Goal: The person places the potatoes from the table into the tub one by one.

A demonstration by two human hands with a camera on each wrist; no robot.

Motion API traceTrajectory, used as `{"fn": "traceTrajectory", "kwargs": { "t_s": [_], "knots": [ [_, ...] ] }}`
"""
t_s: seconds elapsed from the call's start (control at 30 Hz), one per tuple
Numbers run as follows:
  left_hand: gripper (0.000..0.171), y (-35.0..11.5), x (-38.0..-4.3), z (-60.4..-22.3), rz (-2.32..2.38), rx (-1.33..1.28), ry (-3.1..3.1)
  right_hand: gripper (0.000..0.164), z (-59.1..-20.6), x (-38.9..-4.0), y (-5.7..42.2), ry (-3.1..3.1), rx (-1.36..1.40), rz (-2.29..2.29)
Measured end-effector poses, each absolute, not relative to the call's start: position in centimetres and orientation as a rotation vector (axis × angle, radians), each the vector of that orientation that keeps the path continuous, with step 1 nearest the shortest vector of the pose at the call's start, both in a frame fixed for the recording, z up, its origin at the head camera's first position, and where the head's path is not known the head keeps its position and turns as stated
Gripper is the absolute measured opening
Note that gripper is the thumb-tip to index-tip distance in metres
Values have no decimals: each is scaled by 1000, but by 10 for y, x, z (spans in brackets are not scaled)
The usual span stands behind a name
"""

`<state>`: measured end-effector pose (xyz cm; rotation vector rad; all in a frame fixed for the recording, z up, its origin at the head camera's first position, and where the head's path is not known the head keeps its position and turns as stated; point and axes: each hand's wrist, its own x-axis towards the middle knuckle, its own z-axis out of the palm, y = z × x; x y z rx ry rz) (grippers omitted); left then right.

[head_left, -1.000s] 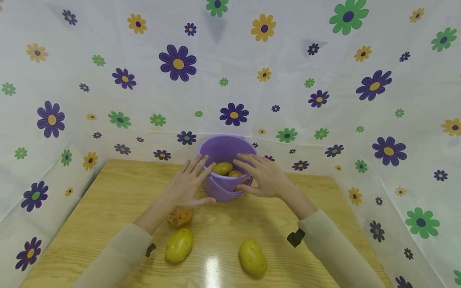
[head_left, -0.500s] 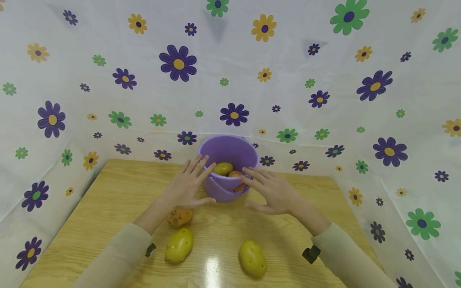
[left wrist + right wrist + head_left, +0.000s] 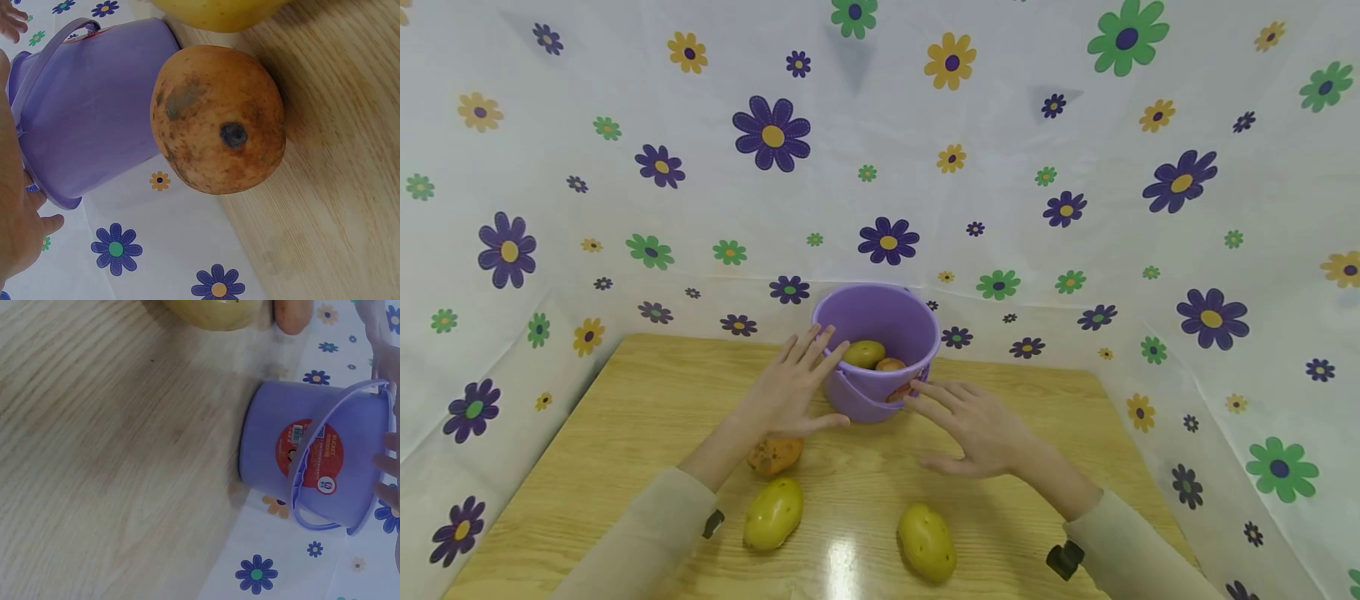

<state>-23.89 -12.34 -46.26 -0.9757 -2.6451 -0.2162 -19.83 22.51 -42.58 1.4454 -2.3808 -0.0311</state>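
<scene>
A purple bucket [image 3: 859, 406] stands at the back of the table, its handle hanging down in front. Inside lie a yellow potato [image 3: 865, 355] and a smaller orange-brown piece [image 3: 891, 365]. My left hand [image 3: 784, 390], fingers spread and straight, is at the bucket's left rim and holds nothing. To the right and in front of the bucket, my right hand [image 3: 981, 429] hovers with extended fingers, nothing in it. Under the left wrist sits a brown, dark-spotted fruit or root [image 3: 219, 119], partly hidden in the head view. Nearer me lie two yellow potatoes, one left [image 3: 773, 514], one right [image 3: 927, 542].
The wooden table [image 3: 647, 417] ends at a white flower-print cloth [image 3: 820, 192], which rises behind and on both sides. A red label [image 3: 309, 453] shows on the bucket's wall in the right wrist view.
My right hand has moved away from the bucket's right rim, back toward me and to the right. The left hand, bucket and potatoes have stayed in place.
</scene>
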Motion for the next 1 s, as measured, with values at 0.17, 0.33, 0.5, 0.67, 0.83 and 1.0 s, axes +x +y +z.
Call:
{"fn": "traceTrajectory", "kwargs": {
  "t_s": [0.17, 0.33, 0.5, 0.67, 0.83, 1.0],
  "knots": [
    [119, -122, -239, -463, -218, -975, -2642, 94, -432, -191, 229, -2353, 1474, -80],
    [121, -122, -239, -463, -211, -971, -2640, 93, -442, -181, 230, -2329, 1511, -98],
    [122, -121, -239, -464, -217, -969, -2636, 86, -452, -171, 231, -2285, 1575, -134],
    [122, -121, -238, -462, -221, -969, -2639, 84, -462, -163, 233, -2290, 1616, -132],
    [124, -121, -237, -461, -223, -967, -2646, 85, -470, -157, 237, -2298, 1608, -137],
    [124, -121, -238, -462, -228, -967, -2647, 85, -479, -152, 240, -2290, 1645, -130]
  ]
}}
